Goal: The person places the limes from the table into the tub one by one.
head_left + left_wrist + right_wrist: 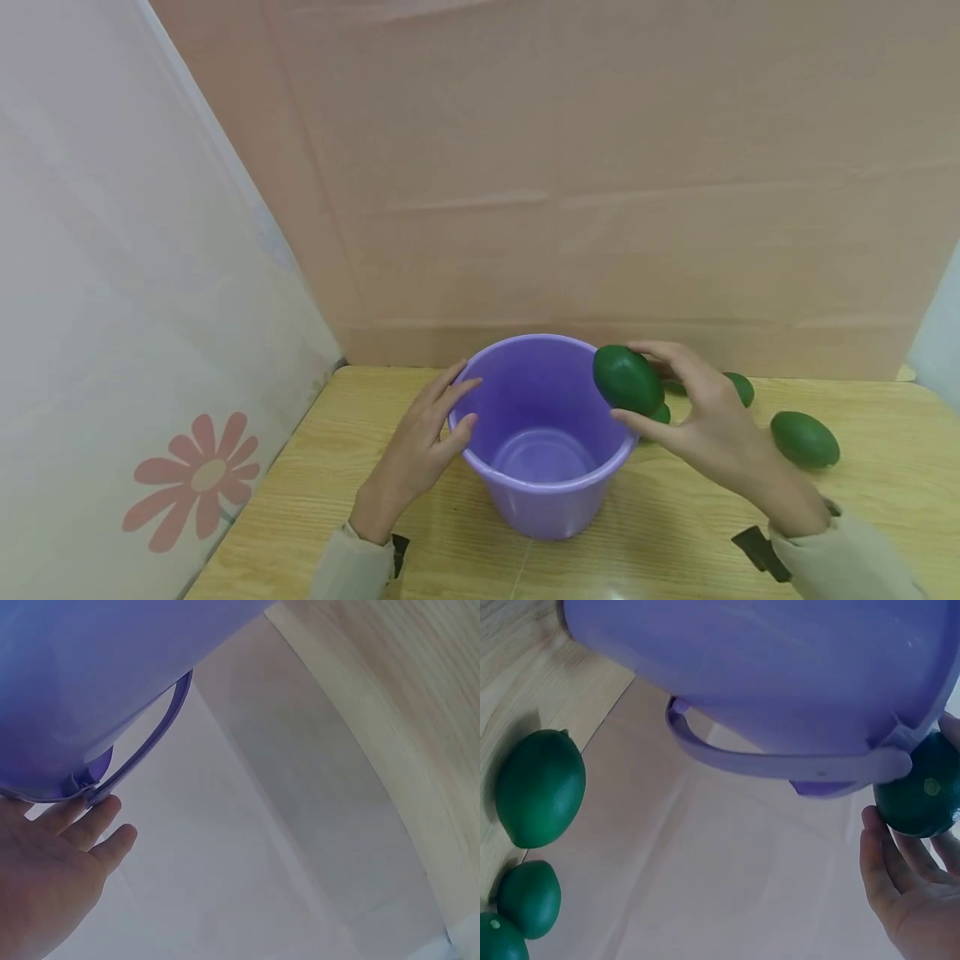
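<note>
A purple bucket stands upright on the wooden table, its inside bare in the head view. My left hand touches the bucket's left rim with fairly straight, spread fingers. Those fingertips lie by the rim and the handle's joint in the left wrist view. At the right rim, my right hand holds a glossy dark green lime between thumb and fingers. The same held lime sits beside the rim in the right wrist view, near the end of the bucket's handle.
More limes lie on the table right of the bucket: one lime at the far right, another lime behind my right hand, and others partly hidden. A peach-coloured wall rises behind; a pale wall with a red flower stands left.
</note>
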### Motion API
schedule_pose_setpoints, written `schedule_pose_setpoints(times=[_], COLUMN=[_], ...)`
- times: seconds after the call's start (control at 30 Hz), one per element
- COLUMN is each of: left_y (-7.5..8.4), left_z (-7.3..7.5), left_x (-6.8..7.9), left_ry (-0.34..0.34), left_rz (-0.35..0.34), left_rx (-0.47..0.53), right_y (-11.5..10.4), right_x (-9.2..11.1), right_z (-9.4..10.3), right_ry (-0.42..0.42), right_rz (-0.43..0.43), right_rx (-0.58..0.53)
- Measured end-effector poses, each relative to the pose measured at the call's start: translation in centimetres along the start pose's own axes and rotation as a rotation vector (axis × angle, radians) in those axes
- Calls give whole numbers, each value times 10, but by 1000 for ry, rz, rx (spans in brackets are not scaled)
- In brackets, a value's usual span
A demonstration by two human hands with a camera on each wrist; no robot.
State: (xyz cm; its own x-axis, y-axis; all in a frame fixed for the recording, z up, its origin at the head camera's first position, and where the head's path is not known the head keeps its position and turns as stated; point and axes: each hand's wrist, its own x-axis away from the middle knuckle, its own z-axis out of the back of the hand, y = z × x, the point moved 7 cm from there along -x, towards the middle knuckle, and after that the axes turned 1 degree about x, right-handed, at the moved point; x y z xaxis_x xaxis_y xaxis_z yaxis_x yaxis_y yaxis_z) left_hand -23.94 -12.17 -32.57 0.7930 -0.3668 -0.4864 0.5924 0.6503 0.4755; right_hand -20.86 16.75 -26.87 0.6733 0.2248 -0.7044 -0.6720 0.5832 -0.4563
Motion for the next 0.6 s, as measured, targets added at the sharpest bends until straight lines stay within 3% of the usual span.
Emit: schedule_pose_setpoints(times=[0.6], left_y=[2], left_z=[-1], left_x=[-2], left_ry=[6], left_rz=[-13], left_rx=[6], right_y=[-1], right_x=[-4], right_z=[-23], right_ry=[-103], right_rz=[67], right_rx=[-27])
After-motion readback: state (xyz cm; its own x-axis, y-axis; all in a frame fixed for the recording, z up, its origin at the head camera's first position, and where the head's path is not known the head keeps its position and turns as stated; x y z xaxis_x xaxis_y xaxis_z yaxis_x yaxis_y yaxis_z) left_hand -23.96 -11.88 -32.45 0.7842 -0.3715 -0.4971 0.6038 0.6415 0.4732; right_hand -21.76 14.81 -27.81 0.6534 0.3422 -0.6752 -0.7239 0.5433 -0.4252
